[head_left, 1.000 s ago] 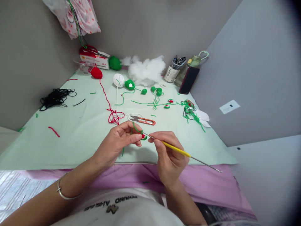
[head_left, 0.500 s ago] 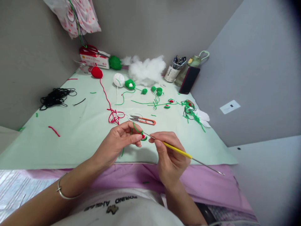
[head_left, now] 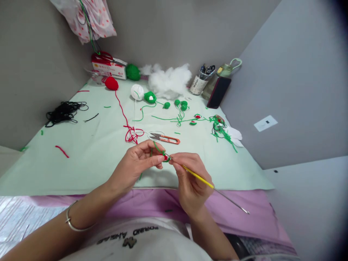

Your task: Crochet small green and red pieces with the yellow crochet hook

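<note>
left hand pinches a small crochet piece, right hand grips a yellow hook — behind, a labelled cup holds dark-handled tools.

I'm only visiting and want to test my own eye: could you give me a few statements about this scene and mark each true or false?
1. The right hand holds a yellow-handled hook. True.
2. The left hand holds the orange-handled snips. False: they lie on the cloth, and the left hand pinches a small red-and-green piece.
3. The black yarn lies farther left than the red yarn ball. True.
4. The phone lies flat. False: it stands tilted in front of the green bottle.
5. The white yarn ball sits to the right of the red yarn ball. True.
</note>
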Demonstrator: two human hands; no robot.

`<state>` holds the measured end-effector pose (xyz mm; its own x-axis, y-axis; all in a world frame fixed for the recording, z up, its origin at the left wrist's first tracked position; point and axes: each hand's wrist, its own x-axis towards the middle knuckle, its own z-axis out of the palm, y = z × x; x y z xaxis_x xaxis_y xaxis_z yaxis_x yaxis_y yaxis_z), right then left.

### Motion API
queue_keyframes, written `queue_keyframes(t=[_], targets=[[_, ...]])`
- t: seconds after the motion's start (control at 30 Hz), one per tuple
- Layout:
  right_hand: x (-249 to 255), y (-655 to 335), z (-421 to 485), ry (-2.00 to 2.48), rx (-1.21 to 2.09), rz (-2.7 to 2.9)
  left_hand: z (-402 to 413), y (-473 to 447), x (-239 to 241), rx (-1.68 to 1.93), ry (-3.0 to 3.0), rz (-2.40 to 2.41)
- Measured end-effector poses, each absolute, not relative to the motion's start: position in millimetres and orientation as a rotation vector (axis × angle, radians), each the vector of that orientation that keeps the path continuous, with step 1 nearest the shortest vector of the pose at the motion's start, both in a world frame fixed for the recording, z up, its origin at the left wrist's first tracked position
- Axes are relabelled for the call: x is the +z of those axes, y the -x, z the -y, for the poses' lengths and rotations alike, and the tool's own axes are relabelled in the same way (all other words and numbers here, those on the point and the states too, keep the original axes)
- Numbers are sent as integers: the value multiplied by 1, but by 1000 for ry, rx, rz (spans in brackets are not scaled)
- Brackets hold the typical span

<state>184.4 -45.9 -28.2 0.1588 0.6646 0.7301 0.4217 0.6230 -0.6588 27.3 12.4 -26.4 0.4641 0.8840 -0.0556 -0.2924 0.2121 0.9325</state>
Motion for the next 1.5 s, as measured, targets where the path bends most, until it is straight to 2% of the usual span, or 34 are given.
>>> queue_keyframes(t=[0.2,0.47,0.8,0.97,1.1,1.33,1.5], targets=[[-37,-183,39,968,243,1409,-11,-29,-27,875,-1026,-672],[-44,-180,35,937,119,1464,-10,-29,-25,888,-976,-664],[-44,-181,37,915,305,1379,-10,-29,-26,913,-994,-694],[-45,-179,38,905,210,1396,-9,-29,-20,898,-1059,-780],[-47,-176,40,897,34,1422,-3,-31,-15,1025,-1181,-873],[-44,-176,49,918,-6,1500,6,-37,-24,1321,-1414,-897],[-42,-179,54,884,-45,1610,6,-35,-28,1397,-1465,-872]])
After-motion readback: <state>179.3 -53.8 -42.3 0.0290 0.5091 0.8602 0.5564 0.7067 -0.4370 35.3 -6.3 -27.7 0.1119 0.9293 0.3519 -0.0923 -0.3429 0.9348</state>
